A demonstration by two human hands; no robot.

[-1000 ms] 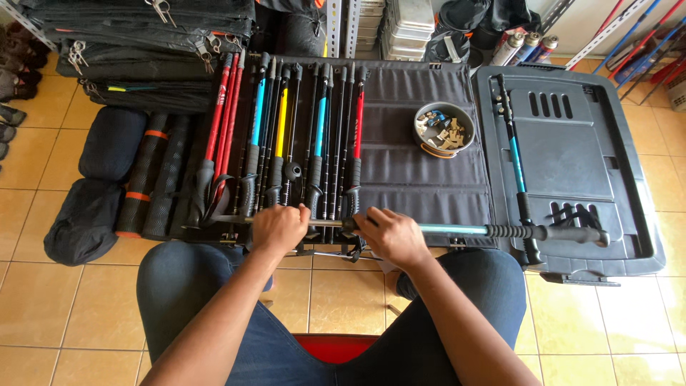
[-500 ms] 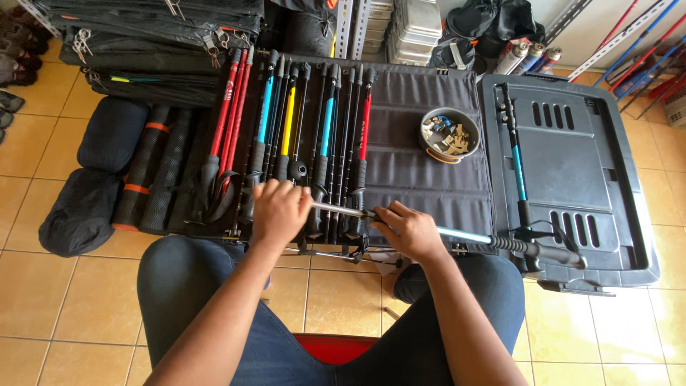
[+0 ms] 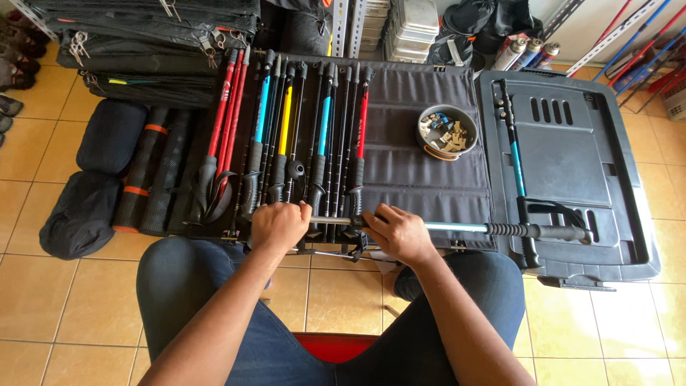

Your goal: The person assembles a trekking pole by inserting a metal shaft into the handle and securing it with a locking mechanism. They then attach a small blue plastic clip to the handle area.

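While knuckles face up, both hands point(image 3: 280, 226) point(image 3: 400, 233) clasp a trekking pole point(image 3: 464, 228).

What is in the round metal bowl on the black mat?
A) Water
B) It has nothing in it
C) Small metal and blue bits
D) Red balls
C: the round metal bowl on the black mat holds a heap of small pale metal pieces with a blue one among them; it sits beyond the trekking pole that the left hand and right hand grip.

Trekking pole point(image 3: 457, 228): teal-silver shaft, black grip, horizontal across mat's near edge.
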